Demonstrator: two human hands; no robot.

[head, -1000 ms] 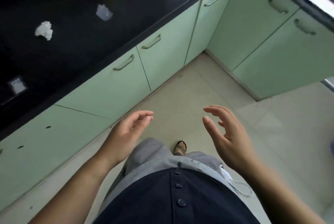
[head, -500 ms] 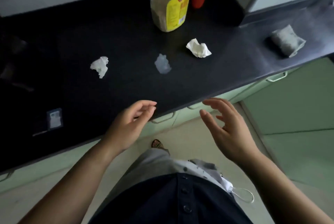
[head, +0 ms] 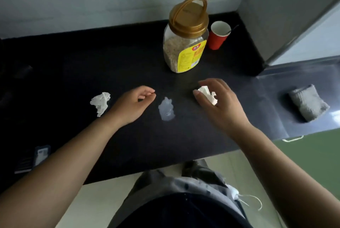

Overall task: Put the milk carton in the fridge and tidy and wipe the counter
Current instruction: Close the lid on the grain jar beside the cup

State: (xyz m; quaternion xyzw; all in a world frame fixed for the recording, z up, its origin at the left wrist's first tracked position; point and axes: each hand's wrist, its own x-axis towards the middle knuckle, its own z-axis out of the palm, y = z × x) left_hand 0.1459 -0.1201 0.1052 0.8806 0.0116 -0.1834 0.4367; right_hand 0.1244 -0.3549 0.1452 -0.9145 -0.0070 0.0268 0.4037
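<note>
My right hand [head: 220, 102] is cupped over a crumpled white tissue [head: 208, 94] on the black counter [head: 73, 66], thumb and fingers curled around it. Just left of a small whitish spill [head: 166, 109], my left hand [head: 132, 104] hovers with loosely bent fingers and holds nothing. A second crumpled tissue [head: 100, 102] lies left of that hand. At the counter's right end rests a folded grey cloth [head: 309, 104]. The grey fridge side [head: 294, 16] rises at the back right. No milk carton is in view.
A jar of oats [head: 185, 43] with a gold lid stands behind my hands, a red paper cup [head: 218, 34] beside it. A small packet [head: 39, 156] lies near the counter's front left edge. Green cabinet fronts [head: 312, 154] sit below at right.
The view swung up from the floor and cabinets to the counter. Both hands moved forward over it, and my right hand came down around the crumpled tissue.
</note>
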